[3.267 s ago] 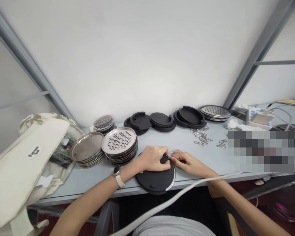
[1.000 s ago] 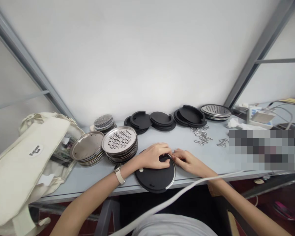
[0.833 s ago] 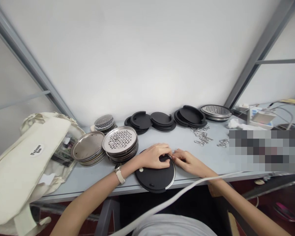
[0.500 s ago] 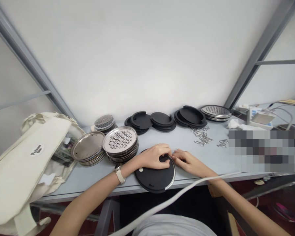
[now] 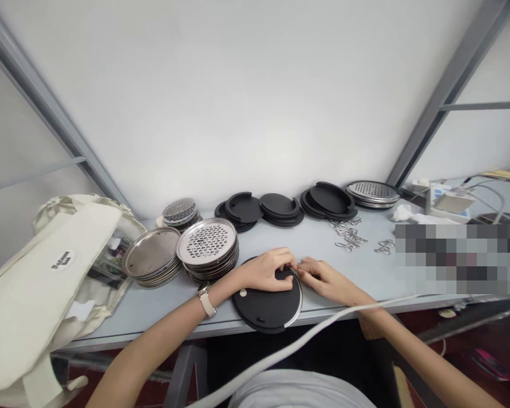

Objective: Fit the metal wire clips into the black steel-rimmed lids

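Note:
A round black disc (image 5: 266,309) with a silver rim along its right side lies at the table's front edge. Resting over its upper part is my left hand (image 5: 272,271), fingers curled and pinched on something small at the rim that I cannot make out. My right hand (image 5: 323,279) meets it at the disc's upper right edge, its fingers also pressed together on something too small to name. Left of the disc stands a stack of perforated metal discs (image 5: 208,243), beside a stack of plain metal discs (image 5: 153,253).
Black discs (image 5: 279,206) lie in piles along the wall, with metal hooks (image 5: 349,238) in front of them. A perforated plate stack (image 5: 373,191) sits at back right. A cream bag (image 5: 38,283) fills the left. A white cable (image 5: 280,356) crosses before me.

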A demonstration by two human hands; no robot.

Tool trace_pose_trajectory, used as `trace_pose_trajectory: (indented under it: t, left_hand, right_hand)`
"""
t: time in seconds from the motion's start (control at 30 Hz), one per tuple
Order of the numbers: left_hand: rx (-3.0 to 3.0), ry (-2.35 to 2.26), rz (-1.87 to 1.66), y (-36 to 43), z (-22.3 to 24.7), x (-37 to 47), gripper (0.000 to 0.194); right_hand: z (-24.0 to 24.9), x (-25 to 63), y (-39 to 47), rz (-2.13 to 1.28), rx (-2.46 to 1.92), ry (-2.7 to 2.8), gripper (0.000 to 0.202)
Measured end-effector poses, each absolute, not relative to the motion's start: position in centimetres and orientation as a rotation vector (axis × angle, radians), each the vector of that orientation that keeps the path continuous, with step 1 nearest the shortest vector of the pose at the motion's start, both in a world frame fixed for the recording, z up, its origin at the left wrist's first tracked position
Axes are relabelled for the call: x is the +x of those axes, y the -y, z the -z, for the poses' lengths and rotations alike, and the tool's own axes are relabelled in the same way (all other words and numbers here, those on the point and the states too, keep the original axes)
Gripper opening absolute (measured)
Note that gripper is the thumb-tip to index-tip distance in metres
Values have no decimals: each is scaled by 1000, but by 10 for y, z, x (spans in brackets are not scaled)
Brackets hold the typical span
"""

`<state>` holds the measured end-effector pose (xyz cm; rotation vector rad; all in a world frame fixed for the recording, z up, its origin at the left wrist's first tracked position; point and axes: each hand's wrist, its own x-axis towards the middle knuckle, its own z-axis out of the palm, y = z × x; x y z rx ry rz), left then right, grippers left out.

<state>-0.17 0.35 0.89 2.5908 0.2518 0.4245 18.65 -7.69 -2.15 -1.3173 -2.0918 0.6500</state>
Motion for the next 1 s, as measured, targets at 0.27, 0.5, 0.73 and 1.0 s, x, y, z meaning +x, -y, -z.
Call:
trace_pose_trajectory:
  t: [0.27, 0.5, 0.73, 1.0]
  left_hand:
    - [2588, -219, -496, -4, -6, -2, 16]
    - [2574, -244, -469, -4, -6, -3, 17]
    - [2588, -222, -516, -4, -4, -3, 18]
    - [2500, -251, -521, -3, -5, -2, 26]
  right_hand:
    - [23, 187, 77, -651, -1333, 2098, 31]
    - [24, 187, 76, -644, -1336, 2089, 31]
    - [27, 188, 76, -637, -1344, 2089, 30]
    - [26, 188, 76, -648, -1326, 2085, 29]
